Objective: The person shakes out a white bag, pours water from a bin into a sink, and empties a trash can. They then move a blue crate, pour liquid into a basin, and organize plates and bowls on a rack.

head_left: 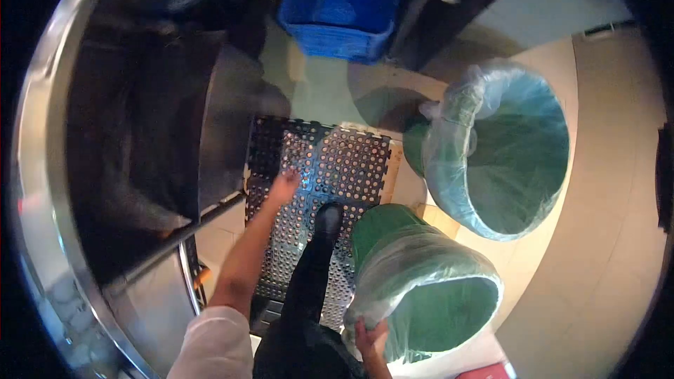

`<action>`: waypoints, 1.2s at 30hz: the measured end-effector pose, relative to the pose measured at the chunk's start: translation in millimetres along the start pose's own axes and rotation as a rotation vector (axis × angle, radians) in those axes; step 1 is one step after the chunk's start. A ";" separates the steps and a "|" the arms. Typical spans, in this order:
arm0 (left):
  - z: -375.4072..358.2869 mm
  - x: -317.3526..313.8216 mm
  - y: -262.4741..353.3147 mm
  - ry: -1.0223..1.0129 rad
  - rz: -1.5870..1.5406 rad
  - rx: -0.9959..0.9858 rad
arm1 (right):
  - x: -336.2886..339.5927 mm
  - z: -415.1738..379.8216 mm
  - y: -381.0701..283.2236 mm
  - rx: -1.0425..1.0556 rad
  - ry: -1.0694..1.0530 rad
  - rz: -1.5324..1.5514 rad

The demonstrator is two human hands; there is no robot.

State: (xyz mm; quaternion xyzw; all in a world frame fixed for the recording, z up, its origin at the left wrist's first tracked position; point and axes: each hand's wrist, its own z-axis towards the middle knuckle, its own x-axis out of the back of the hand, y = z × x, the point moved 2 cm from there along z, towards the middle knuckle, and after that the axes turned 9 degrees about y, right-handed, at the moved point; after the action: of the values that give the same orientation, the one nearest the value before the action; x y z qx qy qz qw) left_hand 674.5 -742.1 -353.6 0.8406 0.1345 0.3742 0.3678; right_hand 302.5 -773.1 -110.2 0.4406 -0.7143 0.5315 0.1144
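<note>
My right hand [372,339] is at the near left rim of a green bin [382,228], its fingers closed on the clear plastic bin liner [428,256] folded over the edge. The bin's mouth faces up toward me, and its green inside shows through the film. My left arm reaches forward over the floor mat, away from the bin. The left hand [285,186] is small and blurred there, with its fingers not clearly visible; nothing can be made out in it.
Another lined green bin [516,154] stands farther off on the right. A blue crate [340,31] is at the far end. Under my foot lies a black perforated mat [351,161]. A shiny metal edge [42,133] curves along the left, beside dark equipment. A red object [488,372] shows at the bottom.
</note>
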 end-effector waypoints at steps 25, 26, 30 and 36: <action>-918.7 -155.5 -179.5 0.749 -0.607 1.421 | 49.8 -144.0 126.8 0.855 -0.081 -0.317; -928.2 -172.1 -181.9 0.784 -0.657 1.413 | 17.3 -171.1 139.3 0.771 -0.387 -0.264; -949.7 -208.1 -186.4 0.795 -0.931 1.406 | -156.3 -289.3 202.7 0.501 -1.232 -0.269; -1011.0 -207.2 -197.3 0.739 -0.993 1.136 | -359.2 -347.5 314.8 0.792 -1.397 -0.540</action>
State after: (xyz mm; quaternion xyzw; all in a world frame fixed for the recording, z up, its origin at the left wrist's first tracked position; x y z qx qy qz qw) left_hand -193.5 -185.8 -150.9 0.5645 0.7687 0.2953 -0.0573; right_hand 170.4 -277.1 -402.4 0.8309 -0.2522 0.3025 -0.3931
